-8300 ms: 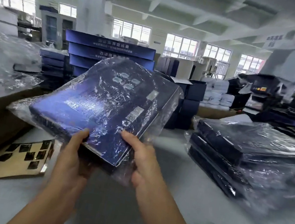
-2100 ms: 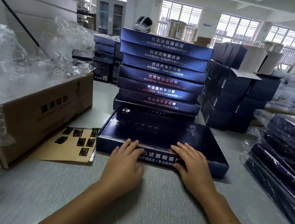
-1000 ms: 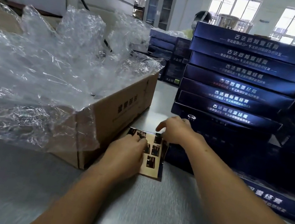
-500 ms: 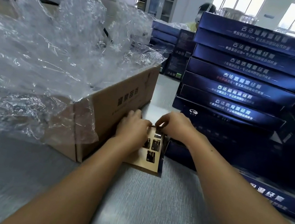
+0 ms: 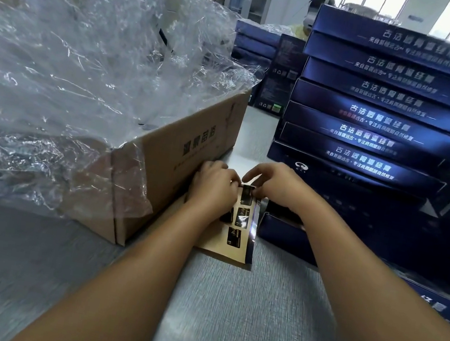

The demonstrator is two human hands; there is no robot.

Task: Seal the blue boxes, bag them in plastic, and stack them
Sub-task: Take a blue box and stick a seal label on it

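A tan sticker sheet (image 5: 229, 249) with several dark seal stickers lies on the grey table between the cardboard carton and a flat blue box (image 5: 380, 237). My left hand (image 5: 213, 189) rests on the sheet and holds it down. My right hand (image 5: 275, 183) pinches a dark sticker (image 5: 247, 188) at the sheet's far edge, fingers curled. The flat blue box lies under my right forearm, in front of a tall stack of blue boxes (image 5: 385, 108).
A cardboard carton (image 5: 177, 162) stuffed with clear plastic bags (image 5: 86, 64) fills the left side. More blue boxes (image 5: 253, 43) stand at the back, and a person sits behind them. Grey table surface (image 5: 221, 320) runs toward me.
I have moved from pressing the flat blue box to the sticker sheet. My left hand slid up the sheet and my right fingers have closed on a sticker at its far edge.
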